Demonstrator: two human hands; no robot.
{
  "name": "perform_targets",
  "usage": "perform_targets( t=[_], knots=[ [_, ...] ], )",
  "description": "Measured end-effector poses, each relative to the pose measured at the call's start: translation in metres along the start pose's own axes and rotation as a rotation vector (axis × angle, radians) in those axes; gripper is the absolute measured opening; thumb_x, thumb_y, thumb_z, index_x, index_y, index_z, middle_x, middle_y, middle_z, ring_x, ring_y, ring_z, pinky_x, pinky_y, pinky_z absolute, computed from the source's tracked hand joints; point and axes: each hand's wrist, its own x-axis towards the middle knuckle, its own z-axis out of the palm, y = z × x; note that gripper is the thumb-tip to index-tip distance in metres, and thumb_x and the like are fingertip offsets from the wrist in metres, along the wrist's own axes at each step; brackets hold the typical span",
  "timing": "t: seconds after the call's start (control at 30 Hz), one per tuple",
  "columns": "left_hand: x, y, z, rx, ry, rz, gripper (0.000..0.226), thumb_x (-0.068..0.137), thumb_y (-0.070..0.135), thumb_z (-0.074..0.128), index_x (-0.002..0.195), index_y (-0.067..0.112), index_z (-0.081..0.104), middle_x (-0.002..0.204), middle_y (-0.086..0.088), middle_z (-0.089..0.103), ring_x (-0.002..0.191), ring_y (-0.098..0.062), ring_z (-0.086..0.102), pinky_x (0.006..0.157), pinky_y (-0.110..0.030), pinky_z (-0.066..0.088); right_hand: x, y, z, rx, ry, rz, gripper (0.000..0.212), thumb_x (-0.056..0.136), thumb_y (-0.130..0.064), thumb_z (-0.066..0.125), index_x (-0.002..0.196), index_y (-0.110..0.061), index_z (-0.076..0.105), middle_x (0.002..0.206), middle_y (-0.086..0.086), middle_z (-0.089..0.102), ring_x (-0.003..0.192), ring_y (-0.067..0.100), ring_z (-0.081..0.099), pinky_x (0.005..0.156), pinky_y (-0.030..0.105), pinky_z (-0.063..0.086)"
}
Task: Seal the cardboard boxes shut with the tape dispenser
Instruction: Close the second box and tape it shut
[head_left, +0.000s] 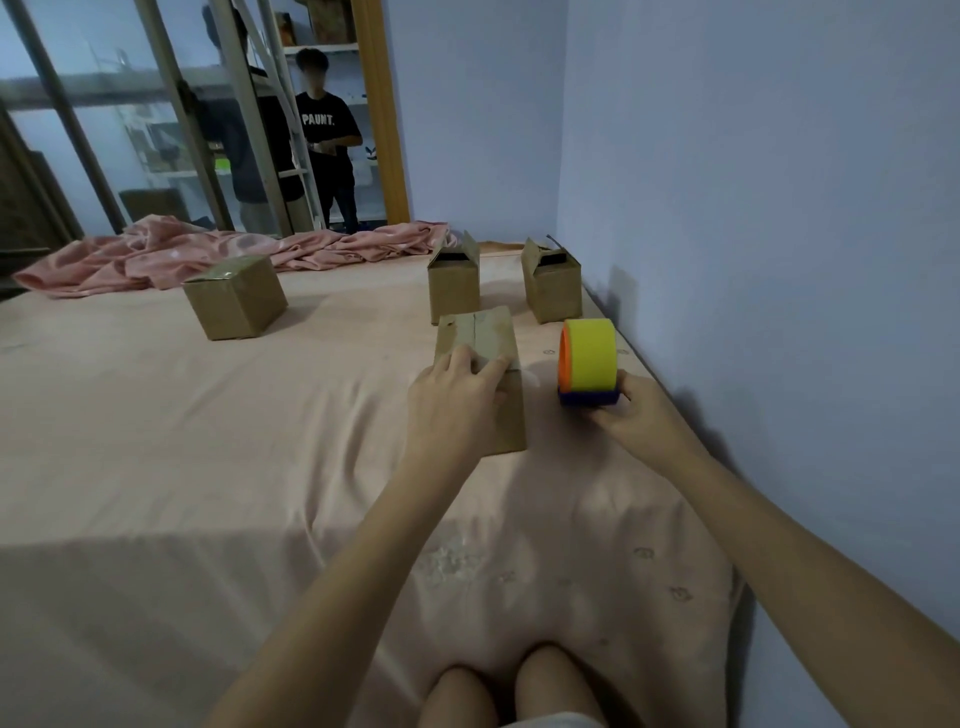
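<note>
The person is kneeling on a bed (260, 493) covered with a pink sheet, both arms reaching forward. The left hand (453, 395) is resting on the near box (485, 343), its fingers (465, 358) lying fairly straight and slightly spread over the closed top flaps, thumb along the right edge. Just beside the box, not touching it, the right hand (636, 410) is gripping the tape dispenser (588, 364), fingers curled round its dark blue base; the yellow roll on its orange core is standing upright above the hand. Farther off, two boxes (453, 291) (551, 286) are standing with flaps raised, near the wall. A closed box (235, 299) is sitting well apart to the left. A crumpled pink blanket (208, 254) is lying along the far edge.
</note>
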Motion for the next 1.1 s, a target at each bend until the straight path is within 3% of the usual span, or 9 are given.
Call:
perform_targets(
  t=[0.13, 0.23, 0.4, 0.5, 0.6, 0.73, 0.8, 0.97, 1.1],
  knots=[
    [-0.001, 0.002, 0.004, -0.057, 0.048, -0.039, 0.034, 0.083, 0.019, 0.063, 0.117, 0.022, 0.065, 0.104, -0.009, 0.058, 0.094, -0.03, 0.055, 0.075, -0.036, 0.036, -0.01, -0.001, -0.013, -0.09, -0.088, 0.0, 0.043, 0.07, 0.014, 0.054, 0.075, -0.029, 0.057, 0.069, -0.008, 0.058, 0.066, 0.006, 0.052, 0.059, 0.014, 0.041],
    [0.0, 0.005, 0.008, -0.086, 0.047, -0.084, 0.037, 0.083, 0.02, 0.06, 0.12, 0.024, 0.062, 0.115, -0.01, 0.052, 0.103, -0.03, 0.049, 0.081, -0.036, 0.032, -0.022, -0.006, -0.011, -0.111, -0.169, -0.02, 0.039, 0.068, 0.019, 0.048, 0.096, -0.005, 0.063, 0.091, 0.015, 0.065, 0.084, 0.026, 0.058, 0.076, 0.031, 0.047],
    [-0.005, 0.006, 0.008, -0.035, 0.08, -0.035, 0.041, 0.08, 0.013, 0.067, 0.12, 0.018, 0.063, 0.107, -0.013, 0.055, 0.096, -0.033, 0.054, 0.077, -0.039, 0.037, -0.038, -0.009, -0.012, -0.121, -0.141, -0.028, 0.031, 0.07, 0.022, 0.045, 0.088, 0.002, 0.06, 0.071, 0.007, 0.057, 0.062, -0.004, 0.047, 0.054, 0.014, 0.034],
    [-0.008, 0.004, 0.008, -0.015, 0.117, 0.018, 0.05, 0.073, 0.009, 0.074, 0.121, 0.015, 0.063, 0.098, -0.013, 0.059, 0.087, -0.032, 0.059, 0.077, -0.04, 0.042, -0.037, -0.002, -0.015, 0.034, -0.123, 0.025, 0.054, 0.073, 0.024, 0.039, 0.12, -0.002, 0.05, 0.105, 0.009, 0.059, 0.093, 0.005, 0.056, 0.082, 0.013, 0.047],
    [-0.01, 0.001, 0.008, -0.085, 0.136, 0.048, 0.055, 0.078, 0.014, 0.07, 0.131, 0.009, 0.054, 0.108, -0.013, 0.061, 0.096, -0.032, 0.059, 0.084, -0.04, 0.042, -0.036, 0.007, -0.015, 0.148, 0.037, 0.099, 0.044, 0.08, 0.012, 0.045, 0.109, -0.021, 0.045, 0.112, 0.0, 0.054, 0.115, 0.021, 0.052, 0.093, 0.033, 0.046],
    [-0.012, -0.012, 0.003, -0.355, 0.151, -0.062, 0.065, 0.086, 0.034, 0.065, 0.141, 0.009, 0.04, 0.14, -0.009, 0.046, 0.123, -0.026, 0.045, 0.099, -0.036, 0.037, -0.035, -0.015, -0.017, 0.201, 0.543, -0.076, 0.04, 0.07, -0.006, 0.039, 0.107, -0.018, 0.047, 0.111, 0.003, 0.051, 0.105, 0.015, 0.051, 0.089, 0.015, 0.04],
    [-0.016, -0.022, 0.001, -0.626, 0.141, -0.264, 0.063, 0.093, 0.044, 0.052, 0.146, 0.015, 0.032, 0.148, -0.001, 0.037, 0.132, -0.015, 0.036, 0.103, -0.024, 0.029, -0.032, -0.038, -0.014, 0.197, 0.595, -0.225, 0.037, 0.074, -0.011, 0.037, 0.106, -0.019, 0.053, 0.108, -0.006, 0.054, 0.104, 0.007, 0.052, 0.093, 0.016, 0.039],
    [-0.03, -0.036, 0.011, -1.189, -0.062, -0.61, 0.056, 0.099, 0.051, 0.027, 0.15, 0.027, 0.019, 0.156, 0.013, 0.019, 0.14, -0.001, 0.017, 0.106, -0.018, 0.014, -0.024, -0.094, 0.024, 0.282, 0.048, -0.061, 0.045, 0.096, -0.027, 0.035, 0.14, -0.019, 0.04, 0.139, -0.017, 0.04, 0.123, -0.014, 0.03, 0.097, -0.002, 0.02],
    [-0.034, -0.025, 0.02, -1.274, -0.13, -0.565, 0.06, 0.098, 0.055, 0.023, 0.15, 0.027, 0.016, 0.157, 0.012, 0.015, 0.141, 0.0, 0.013, 0.117, -0.027, 0.009, -0.017, -0.094, 0.052, 0.361, -0.14, 0.118, 0.051, 0.102, -0.039, 0.025, 0.149, -0.023, 0.019, 0.155, -0.011, 0.02, 0.14, 0.001, 0.016, 0.11, 0.019, 0.011]
  ],
)
